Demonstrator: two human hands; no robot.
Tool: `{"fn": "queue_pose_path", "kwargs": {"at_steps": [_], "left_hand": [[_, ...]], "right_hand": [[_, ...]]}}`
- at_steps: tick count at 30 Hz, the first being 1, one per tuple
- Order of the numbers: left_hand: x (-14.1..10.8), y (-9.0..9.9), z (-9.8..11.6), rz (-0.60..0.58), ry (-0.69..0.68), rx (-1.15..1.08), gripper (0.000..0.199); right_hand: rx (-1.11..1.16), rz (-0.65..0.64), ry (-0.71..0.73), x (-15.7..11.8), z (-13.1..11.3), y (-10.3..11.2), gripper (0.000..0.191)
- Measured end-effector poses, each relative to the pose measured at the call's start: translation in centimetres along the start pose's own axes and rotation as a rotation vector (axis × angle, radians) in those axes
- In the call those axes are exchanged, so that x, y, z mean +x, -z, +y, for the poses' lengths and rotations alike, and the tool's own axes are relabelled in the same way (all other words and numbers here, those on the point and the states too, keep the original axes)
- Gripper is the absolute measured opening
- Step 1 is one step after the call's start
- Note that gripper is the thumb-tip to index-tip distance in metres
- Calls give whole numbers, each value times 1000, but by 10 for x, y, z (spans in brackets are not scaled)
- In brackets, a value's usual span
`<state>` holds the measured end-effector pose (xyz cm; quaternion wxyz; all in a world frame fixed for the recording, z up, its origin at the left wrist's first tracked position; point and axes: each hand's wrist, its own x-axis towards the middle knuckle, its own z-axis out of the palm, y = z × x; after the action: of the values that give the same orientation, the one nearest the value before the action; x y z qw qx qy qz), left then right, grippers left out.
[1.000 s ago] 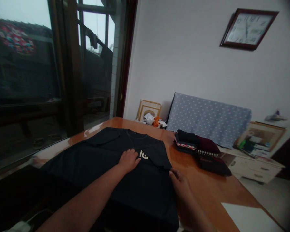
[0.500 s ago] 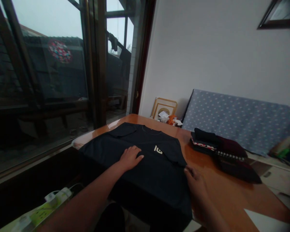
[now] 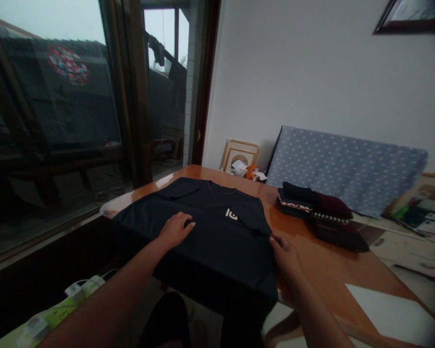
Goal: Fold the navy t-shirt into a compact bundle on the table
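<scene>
A dark T-shirt (image 3: 203,232) lies spread over the table, its collar at the far side and its lower part hanging over the near edge. A small pale logo (image 3: 231,214) marks its chest. Over the middle of the shirt is my left hand (image 3: 176,230), palm down with thumb and fingers apart; whether it touches the cloth I cannot tell. My right hand (image 3: 285,253) pinches the edge of the sleeve on the right side, fingers closed on the cloth.
Folded clothes (image 3: 311,208) are stacked on the wooden table (image 3: 311,261) to the right. A white sheet (image 3: 387,309) lies near its right edge. A power strip (image 3: 60,311) with plugs sits low at left. Glass doors stand left; a dotted blue cloth (image 3: 340,169) hangs behind.
My left hand has shifted left across the shirt, away from the logo. My right hand keeps its hold on the sleeve edge. The view has turned a little to the right.
</scene>
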<state>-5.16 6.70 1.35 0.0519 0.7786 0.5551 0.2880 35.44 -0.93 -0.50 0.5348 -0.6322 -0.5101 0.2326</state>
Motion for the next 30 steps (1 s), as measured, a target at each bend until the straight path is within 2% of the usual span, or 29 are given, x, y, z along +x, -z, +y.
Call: {"fn": "queue_pose_path", "kwargs": {"at_steps": [4,9,16,22,26,30], "left_hand": [[-3,2,-9,6,-5,-22,36],[0,6,-20,-3,-11,-15,36],[8,19,-38,1,21,-38,34],[7,23,-54,46,82,-18,32],[-6,23,-58,159,125,-42,29],[-33,25,-58,405,181,-93,29]], "right_hand": [[135,-60,-34,-8,-15,4,46],[119,-23,-41,-13,-29,13,38],[40,-52,-37,-4,-27,21,31],[22,-96,-5,-1,-21,16,35],[2,-54,-25,-7,-22,9,41],[19,3,-7,-31,-35,5,47]]}}
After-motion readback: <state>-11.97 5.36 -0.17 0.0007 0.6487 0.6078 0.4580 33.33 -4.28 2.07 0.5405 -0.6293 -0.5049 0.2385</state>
